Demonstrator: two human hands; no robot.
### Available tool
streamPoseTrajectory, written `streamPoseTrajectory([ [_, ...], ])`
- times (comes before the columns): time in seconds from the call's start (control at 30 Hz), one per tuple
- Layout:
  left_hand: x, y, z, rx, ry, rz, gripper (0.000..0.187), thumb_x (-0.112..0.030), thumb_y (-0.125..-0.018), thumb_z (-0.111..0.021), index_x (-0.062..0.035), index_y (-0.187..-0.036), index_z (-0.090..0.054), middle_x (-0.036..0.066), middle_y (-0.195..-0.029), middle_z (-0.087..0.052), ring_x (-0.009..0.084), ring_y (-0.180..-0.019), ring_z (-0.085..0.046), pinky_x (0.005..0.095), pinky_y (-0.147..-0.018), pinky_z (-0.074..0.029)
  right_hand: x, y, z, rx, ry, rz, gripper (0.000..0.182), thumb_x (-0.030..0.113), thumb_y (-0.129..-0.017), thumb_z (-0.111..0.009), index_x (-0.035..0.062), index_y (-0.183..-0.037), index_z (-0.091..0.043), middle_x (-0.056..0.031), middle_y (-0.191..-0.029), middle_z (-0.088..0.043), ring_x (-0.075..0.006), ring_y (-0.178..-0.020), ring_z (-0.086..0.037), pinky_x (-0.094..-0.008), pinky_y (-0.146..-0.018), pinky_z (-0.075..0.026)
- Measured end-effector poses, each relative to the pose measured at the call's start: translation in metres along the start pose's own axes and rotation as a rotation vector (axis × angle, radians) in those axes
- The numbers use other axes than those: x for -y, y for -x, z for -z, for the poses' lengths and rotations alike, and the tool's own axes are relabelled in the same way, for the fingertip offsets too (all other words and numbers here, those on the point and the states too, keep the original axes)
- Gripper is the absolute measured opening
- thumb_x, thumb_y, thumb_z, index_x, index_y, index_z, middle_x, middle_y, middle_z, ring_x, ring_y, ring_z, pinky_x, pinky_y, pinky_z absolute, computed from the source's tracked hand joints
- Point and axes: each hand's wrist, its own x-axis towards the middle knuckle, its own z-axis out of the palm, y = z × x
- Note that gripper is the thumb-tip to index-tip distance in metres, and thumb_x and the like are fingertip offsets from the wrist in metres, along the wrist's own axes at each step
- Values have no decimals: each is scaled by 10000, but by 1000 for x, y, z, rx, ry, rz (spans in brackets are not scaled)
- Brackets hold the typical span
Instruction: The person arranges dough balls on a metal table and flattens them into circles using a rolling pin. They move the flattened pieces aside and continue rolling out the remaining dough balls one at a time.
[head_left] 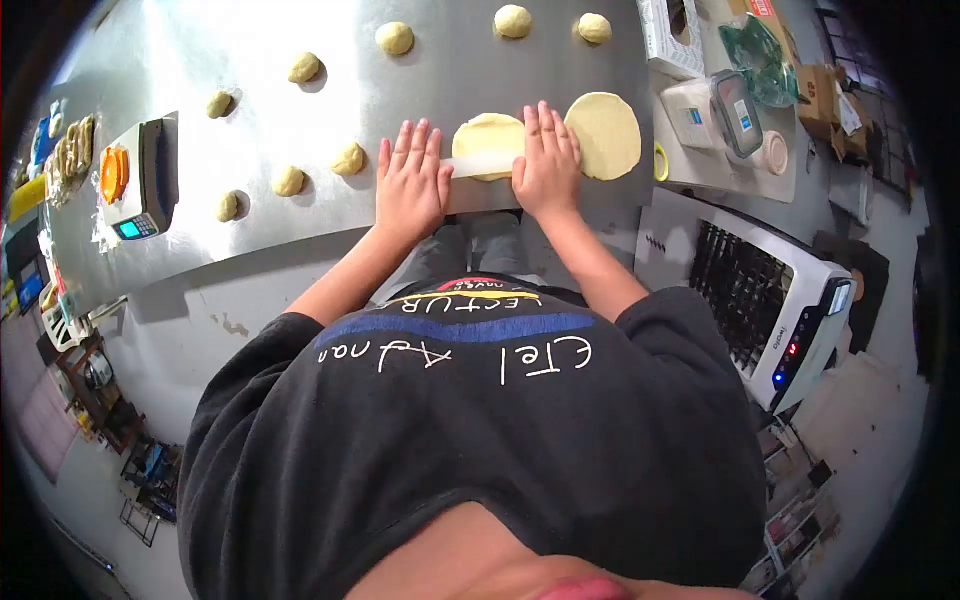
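Note:
My left hand [411, 182] lies flat on the left end of a white rolling pin [482, 165], fingers stretched forward. At the pin's other end rests my right hand [547, 168], also flat with its fingers extended. Beneath the pin is a partly flattened oval of pale dough [490, 133], mostly showing beyond it. A larger, thin dough round [603, 137] lies just right of my right hand. Left of my left hand sits a dough ball [348, 160], with another ball [289, 181] beside it. Several more balls, such as one at the far side [395, 39], are spaced over the metal table.
The steel table [290, 225] has its near edge against my body. On the left stands a digital scale [141, 185] carrying an orange object [115, 174]. To the right are a lidded plastic container [712, 115], yellow-handled scissors [660, 162] and an air cooler [745, 285].

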Motion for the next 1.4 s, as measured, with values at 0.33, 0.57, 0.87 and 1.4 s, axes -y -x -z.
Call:
streamPoseTrajectory([
  [0.33,4,33,-1,-77,169,-155,439,-208,-873,-556,-89,-1291,-497,85,-1269,-548,264,-1242,-462,471,-1081,-285,-6,42,0,-148,10,108,478,61,-756,-537,110,-1230,-575,-71,-1282,-558,-254,-1168,-517,-434,-1065,-319],
  [0.57,12,12,23,-53,585,-99,278,-190,-859,-579,-61,-1099,-629,100,-1064,-646,273,-1048,-574,404,-934,-432,-4,44,28,-244,-158,26,299,-3,-679,-568,161,-913,-656,4,-912,-643,-231,-897,-569,-392,-837,-401],
  [0.87,0,-63,21,151,527,284,236,-235,-805,-614,-44,-886,-725,179,-903,-666,338,-882,-627,411,-819,-490,-58,82,80,-296,-77,-99,307,-33,-659,-562,156,-885,-649,-14,-892,-639,-253,-874,-568,-383,-838,-402],
  [1.4,-1,-71,8,178,589,219,224,-202,-781,-634,-102,-957,-730,153,-928,-665,272,-845,-646,365,-796,-508,-126,70,109,-244,-132,-31,359,-68,-632,-535,135,-904,-650,-29,-899,-644,-265,-881,-577,-380,-845,-416],
])
